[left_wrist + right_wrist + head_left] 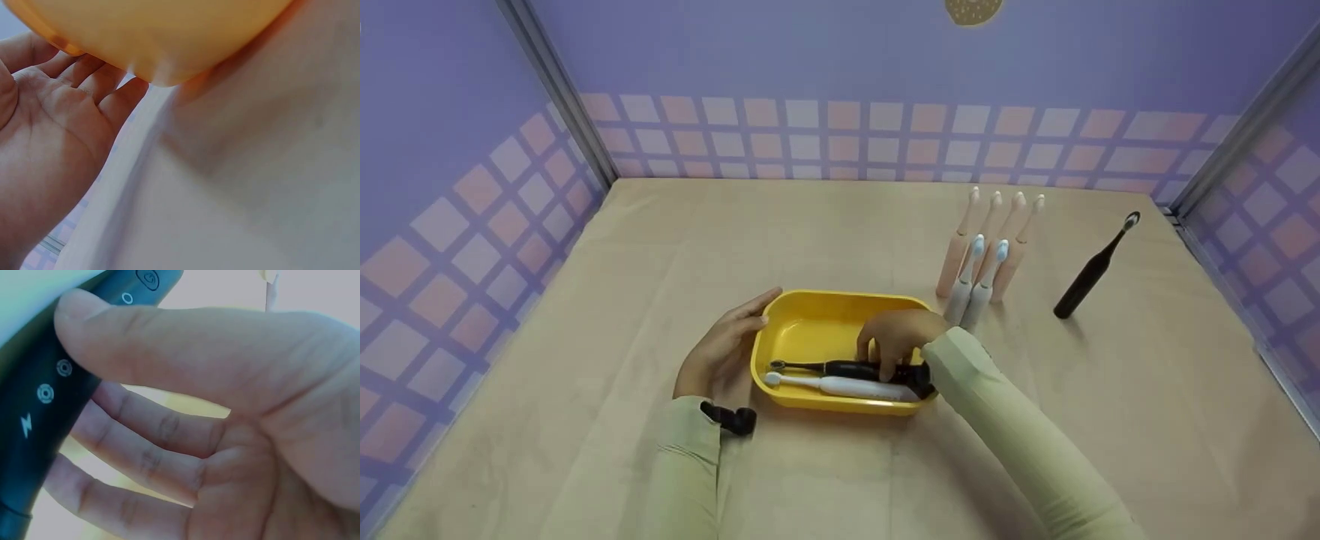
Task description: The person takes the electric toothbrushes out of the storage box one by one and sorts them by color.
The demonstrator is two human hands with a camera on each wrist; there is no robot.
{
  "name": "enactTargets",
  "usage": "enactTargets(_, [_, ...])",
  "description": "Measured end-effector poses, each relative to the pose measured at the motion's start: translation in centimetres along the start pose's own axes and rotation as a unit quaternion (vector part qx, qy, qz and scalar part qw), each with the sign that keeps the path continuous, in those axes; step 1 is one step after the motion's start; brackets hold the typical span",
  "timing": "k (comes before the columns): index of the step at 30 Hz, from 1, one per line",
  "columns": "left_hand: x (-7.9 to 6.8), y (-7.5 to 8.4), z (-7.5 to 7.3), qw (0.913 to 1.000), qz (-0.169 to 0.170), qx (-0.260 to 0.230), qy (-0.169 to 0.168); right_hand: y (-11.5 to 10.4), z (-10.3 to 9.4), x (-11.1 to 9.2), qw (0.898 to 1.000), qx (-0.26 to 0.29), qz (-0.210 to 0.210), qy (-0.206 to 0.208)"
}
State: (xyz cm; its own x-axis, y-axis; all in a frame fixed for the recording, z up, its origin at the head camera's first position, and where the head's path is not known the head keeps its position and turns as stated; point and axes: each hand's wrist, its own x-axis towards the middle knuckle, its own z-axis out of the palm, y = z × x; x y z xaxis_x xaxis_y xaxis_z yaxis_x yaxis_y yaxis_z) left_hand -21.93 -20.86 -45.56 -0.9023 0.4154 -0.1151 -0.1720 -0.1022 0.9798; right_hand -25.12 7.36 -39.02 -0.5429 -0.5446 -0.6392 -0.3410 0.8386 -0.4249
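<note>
A yellow plastic bin sits on the table in the head view. Inside, along its near wall, lie a black electric toothbrush and a white electric toothbrush, heads to the left. My right hand reaches into the bin and pinches the black toothbrush's handle; the right wrist view shows the thumb across the handle and the fingers beneath. My left hand touches the bin's left end with its fingers fairly straight. In the left wrist view the bin's wall hides those fingertips.
Behind the bin to the right, several pink electric toothbrushes stand upright, with two white ones in front. Farther right stands another black electric toothbrush. Tiled-pattern walls border the table.
</note>
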Motion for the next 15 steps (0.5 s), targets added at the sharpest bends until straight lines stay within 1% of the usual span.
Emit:
enactTargets(6, [0.03, 0.04, 0.22, 0.9995, -0.017, -0.016, 0.02, 0.07, -0.01, 0.09, 1.0, -0.009, -0.007, -0.002])
enactTargets(11, [-0.04, 0.09, 0.3, 0.9995, -0.019, -0.017, 0.018, 0.26, -0.09, 0.15, 1.0, -0.011, -0.02, -0.009])
enactTargets(15, [-0.09, 0.1, 0.3, 0.9997, -0.015, -0.012, 0.015, 0.46, -0.13, 0.25, 0.999, -0.008, -0.033, -0.016])
